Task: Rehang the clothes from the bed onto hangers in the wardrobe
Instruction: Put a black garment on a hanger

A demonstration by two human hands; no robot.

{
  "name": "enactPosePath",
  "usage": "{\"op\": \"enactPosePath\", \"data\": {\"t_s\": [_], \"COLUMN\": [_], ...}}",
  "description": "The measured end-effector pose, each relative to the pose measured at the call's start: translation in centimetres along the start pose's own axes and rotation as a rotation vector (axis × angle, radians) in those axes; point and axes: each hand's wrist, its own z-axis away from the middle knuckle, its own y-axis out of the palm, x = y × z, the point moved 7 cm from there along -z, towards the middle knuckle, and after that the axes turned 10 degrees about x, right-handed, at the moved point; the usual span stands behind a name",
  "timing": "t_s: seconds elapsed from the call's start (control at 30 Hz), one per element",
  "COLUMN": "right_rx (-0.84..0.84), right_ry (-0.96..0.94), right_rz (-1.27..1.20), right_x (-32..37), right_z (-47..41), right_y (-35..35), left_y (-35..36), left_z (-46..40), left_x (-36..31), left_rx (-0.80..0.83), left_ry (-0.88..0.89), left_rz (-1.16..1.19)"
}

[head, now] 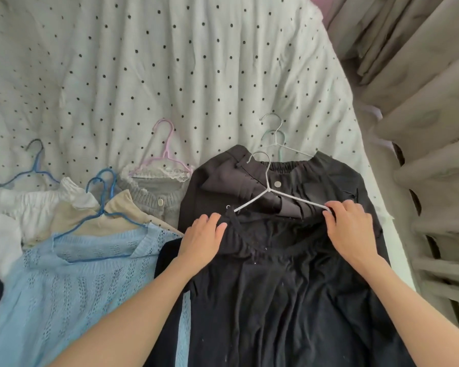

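A black garment (281,282) lies on top of other dark clothes at the near right of the bed. A white wire hanger (269,188) lies across its top edge. My left hand (203,235) rests on the garment's left top corner, fingers lightly curled over the fabric near the hanger's left end. My right hand (351,225) pinches the right top corner together with the hanger's right arm. To the left lie a light blue knit top (64,276) on a blue hanger (101,207), a beige top (72,221) and a grey cardigan (154,197) on a pink hanger (163,149).
The bed has a white polka-dot cover (170,62). Another blue hanger (29,170) with white clothes (32,207) lies at far left. Two more pale hangers (276,139) poke out behind the black pile. Beige curtains (421,115) hang along the bed's right edge.
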Motion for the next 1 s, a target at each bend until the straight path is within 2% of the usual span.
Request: {"op": "enactPosePath", "data": {"t_s": [0.1,0.33,0.67,0.8,1.0], "right_rx": [0.020,0.158,0.135,0.080,-0.089], "right_ry": [-0.029,-0.008,0.031,0.049,0.232], "right_rz": [-0.070,-0.195,-0.266,-0.317,-0.407], "right_x": [0.1,-0.6,0.0,0.5,0.8], "right_z": [1.4,8.5,21.9,29.1,43.6], "right_y": [-0.1,3.8,3.6,2.7,1.4], "left_y": [-0.1,3.1,7.8,7.9,6.4], "left_z": [1.7,8.7,20.8,24.7,30.9], "left_x": [0.4,2.7,4.1,4.9,2.7], "left_rx": [-0.063,-0.007,0.042,0.027,0.046], "left_ry": [0.026,-0.048,-0.083,-0.036,0.202], "left_rz": [0.124,0.236,0.446,0.450,0.389]}}
